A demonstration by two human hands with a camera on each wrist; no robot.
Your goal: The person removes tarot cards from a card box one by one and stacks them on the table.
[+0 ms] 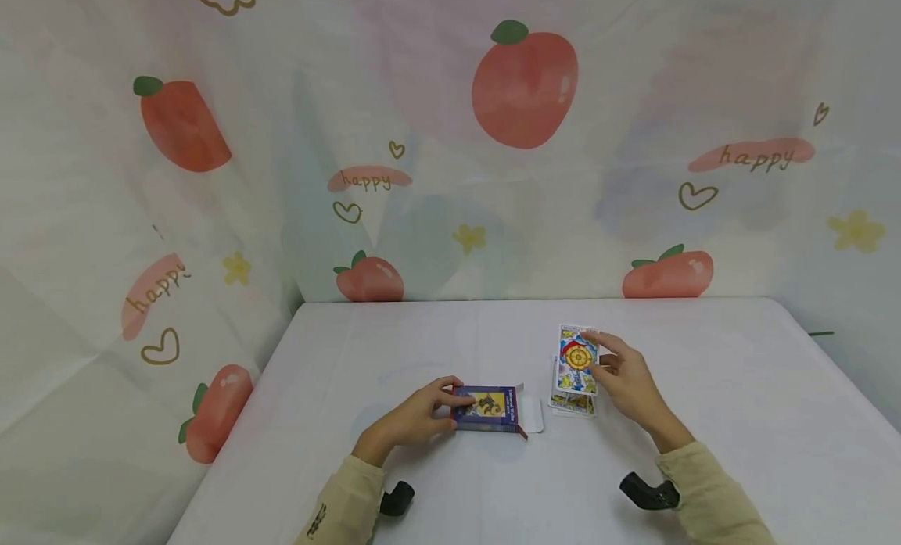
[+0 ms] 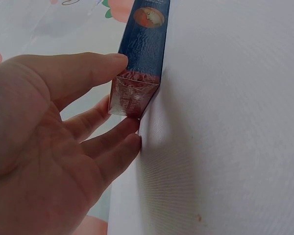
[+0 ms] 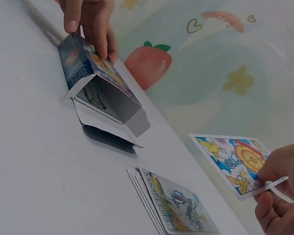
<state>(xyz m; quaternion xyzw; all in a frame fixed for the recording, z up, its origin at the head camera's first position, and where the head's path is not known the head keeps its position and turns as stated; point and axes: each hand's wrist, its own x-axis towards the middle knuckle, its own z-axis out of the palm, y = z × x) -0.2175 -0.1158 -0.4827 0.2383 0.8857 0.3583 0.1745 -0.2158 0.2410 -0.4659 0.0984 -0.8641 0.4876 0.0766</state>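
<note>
My left hand (image 1: 422, 412) holds a dark blue tarot card box (image 1: 486, 420) that lies flat on the table. In the left wrist view, the thumb presses one side of the box (image 2: 144, 44) and other fingers lie at its far side. The box's open end faces right, its white flap (image 1: 533, 417) folded out; a card shows inside in the right wrist view. My right hand (image 1: 626, 381) pinches a tarot card (image 1: 577, 361) with a golden wheel by its right edge. That card is raised over a small stack of tarot cards (image 3: 181, 205), a knight card on top.
A white cloth covers the table (image 1: 338, 349). Behind and to the left hangs a curtain (image 1: 436, 99) printed with fruit and hearts. Black curved pieces (image 1: 649, 492) are at both sleeves, near the wrists.
</note>
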